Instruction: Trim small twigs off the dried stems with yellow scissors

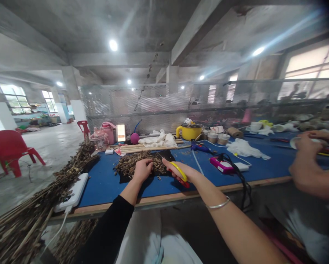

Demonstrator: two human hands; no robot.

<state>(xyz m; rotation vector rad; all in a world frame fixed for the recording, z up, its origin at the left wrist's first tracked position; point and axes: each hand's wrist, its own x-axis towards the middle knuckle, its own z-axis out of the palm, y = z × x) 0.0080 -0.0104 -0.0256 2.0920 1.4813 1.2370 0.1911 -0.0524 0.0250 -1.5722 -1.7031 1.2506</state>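
Note:
A heap of dried brown plant pieces (pixel 130 163) lies on a black cloth (pixel 125 179) in front of me. My left hand (pixel 142 169) rests at the right part of this heap, fingers bent and pressed together; whatever they pinch is too small to make out. Just right of it, my right hand (pixel 178 169) is closed around scissors (pixel 182 171) with yellow and red handles. Their thin blades point up and left over the heap, close to my left fingertips.
Bundled dried stalks (pixel 70 172) and a white power strip (pixel 75 192) flank the blue tabletop (pixel 98 189) on the left. Behind are wooden sticks (pixel 142 149) and a yellow pot (pixel 191 132). A glue gun (pixel 200 147) and purple box (pixel 222 165) sit right, near another person's hands (pixel 309 146).

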